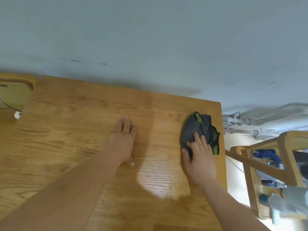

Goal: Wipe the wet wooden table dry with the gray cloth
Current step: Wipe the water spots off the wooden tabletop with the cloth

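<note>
Wooden counter [66, 130] fills the near and left part of the view, and its far edge runs along a pale blue-gray wall [150, 39]. The gray cloth [198, 127], with green trim, lies bunched on the counter close to the far right corner and just inside the right edge. The right hand [199, 155] lies palm down on the near half of the cloth. Its fingers [197, 139] are straight and slightly spread, pressing on the fabric, and the thumb sits at the cloth's near-left margin. The left hand [122, 140] lies flat on bare wood near the counter's middle, well apart from the cloth. Its fingers [126, 125] are straight, held close together and pointing far, and the thumb tip shows at the near side of the hand. A bright glossy patch [160, 179] shows on the wood between the two forearms, nearer than the hands. Far left, a woven cane panel [15, 95] sits in a wooden frame, with a small white plug [17, 115] on a cord just below it. Off the right edge stands a wooden chair frame [266, 165], with gray pipes [241, 121] along the wall beyond it.
</note>
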Tool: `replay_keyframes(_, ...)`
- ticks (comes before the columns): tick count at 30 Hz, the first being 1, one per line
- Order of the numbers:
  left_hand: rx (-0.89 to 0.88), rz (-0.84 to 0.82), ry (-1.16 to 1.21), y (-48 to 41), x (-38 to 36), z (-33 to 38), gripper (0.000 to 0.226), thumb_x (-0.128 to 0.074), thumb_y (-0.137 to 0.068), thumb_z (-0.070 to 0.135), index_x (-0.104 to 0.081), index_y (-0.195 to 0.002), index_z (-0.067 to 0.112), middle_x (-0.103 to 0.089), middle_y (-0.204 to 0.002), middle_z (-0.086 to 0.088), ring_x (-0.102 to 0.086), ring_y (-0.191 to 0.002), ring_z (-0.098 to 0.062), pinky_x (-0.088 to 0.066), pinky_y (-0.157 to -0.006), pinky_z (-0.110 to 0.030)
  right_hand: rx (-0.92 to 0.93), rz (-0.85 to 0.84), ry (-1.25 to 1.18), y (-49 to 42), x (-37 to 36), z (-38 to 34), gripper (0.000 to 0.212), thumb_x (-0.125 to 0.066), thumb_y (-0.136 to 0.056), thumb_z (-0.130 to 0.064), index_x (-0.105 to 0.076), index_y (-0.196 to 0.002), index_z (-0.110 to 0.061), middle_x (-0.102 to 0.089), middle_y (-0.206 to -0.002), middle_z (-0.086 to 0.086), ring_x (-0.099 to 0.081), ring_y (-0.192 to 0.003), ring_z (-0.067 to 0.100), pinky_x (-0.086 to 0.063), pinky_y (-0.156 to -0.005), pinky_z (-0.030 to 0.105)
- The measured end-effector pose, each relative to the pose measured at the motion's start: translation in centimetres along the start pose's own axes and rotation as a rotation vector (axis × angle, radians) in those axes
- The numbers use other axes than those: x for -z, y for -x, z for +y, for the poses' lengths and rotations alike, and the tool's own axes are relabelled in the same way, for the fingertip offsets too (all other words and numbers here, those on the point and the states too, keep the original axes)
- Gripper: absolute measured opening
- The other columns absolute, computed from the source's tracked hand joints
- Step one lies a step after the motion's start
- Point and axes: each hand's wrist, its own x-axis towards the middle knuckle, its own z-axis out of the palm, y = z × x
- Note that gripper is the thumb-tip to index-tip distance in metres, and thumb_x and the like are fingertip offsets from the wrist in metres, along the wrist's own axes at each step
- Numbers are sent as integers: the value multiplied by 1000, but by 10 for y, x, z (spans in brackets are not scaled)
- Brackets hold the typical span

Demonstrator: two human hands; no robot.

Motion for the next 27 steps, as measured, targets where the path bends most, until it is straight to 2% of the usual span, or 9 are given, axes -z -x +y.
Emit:
replay_keyframes(4, 20, -19, -1, 4, -1, 1, 158, -90, -62, 61, 28, -156, 15, 39, -161, -15, 25, -153, -39, -35, -120, -52, 54, 38, 31, 90, -25, -7, 36, -42, -101, -45, -66, -122, -28, -32, -166, -1, -22, -156, 24, -26, -124, 47)
replay_keyframes(7, 46, -36, -50, 6, 12, 12, 153, -90, -65, 59, 21, -158, 9, 30, -165, -18, 15, -156, -40, -35, -119, -54, 124, 49, 25, 124, -34, -2, 34, -46, -97, -47, -69, -115, -30, -38, -163, -1, -33, -151, 26, -26, -120, 44)
replay_keyframes(10, 23, 24, -78, 4, 36, 40, 143, -87, -67, 61, 7, -162, 12, 20, -168, -22, 4, -157, -39, -34, -117, -59, 196, 44, 46, 122, -32, 14, 29, -52, -95, -51, -66, -115, -35, -40, -161, -3, -36, -150, 23, -33, -119, 41)
replay_keyframes(12, -17, 35, -49, 0, 42, 60, 145, -87, -65, 64, 10, -162, 18, 21, -167, -23, 5, -157, -40, -36, -116, -60, 238, 20, 61, 111, -24, 24, 27, -59, -90, -53, -60, -113, -39, -42, -160, -7, -38, -149, 19, -42, -114, 42)
replay_keyframes(14, -16, -31, 1, -5, 37, 77, 151, -90, -63, 61, 17, -161, 19, 28, -164, -24, 13, -155, -43, -36, -115, -62, 256, -17, 70, 97, -15, 34, 32, -63, -87, -54, -55, -115, -41, -40, -160, -14, -37, -149, 15, -45, -112, 42)
replay_keyframes(16, 16, -66, 50, -8, 28, 85, 156, -93, -62, 56, 23, -159, 18, 35, -161, -25, 22, -152, -45, -29, -117, -67, 259, -48, 86, 79, -7, 43, 41, -61, -90, -56, -51, -127, -41, -34, -163, -17, -31, -151, 13, -42, -115, 41)
replay_keyframes(19, 22, -41, 58, -10, 23, 83, 157, -92, -60, 59, 25, -158, 21, 38, -160, -23, 25, -152, -42, -26, -119, -66, 226, -101, 84, 34, 6, 55, 55, -48, -99, -60, -40, -148, -39, -17, -169, -15, -12, -156, 11, -25, -124, 40)
replay_keyframes(22, 31, -9, 58, -13, 18, 79, 156, -90, -59, 63, 24, -158, 26, 39, -160, -19, 25, -153, -38, -29, -120, -61, 186, -120, 47, -28, 25, 57, 62, -43, -100, -64, -35, -156, -37, -13, -169, -14, -8, -157, 12, -18, -127, 40)
replay_keyframes(27, 21, -3, 19, -21, 16, 78, 154, -86, -61, 69, 28, -156, 28, 42, -158, -18, 27, -152, -38, -31, -120, -58, 117, -195, 62, -133, 55, 63, 71, -37, -99, -67, -17, -162, -40, -3, -172, -12, 1, -158, 15, -7, -128, 42)
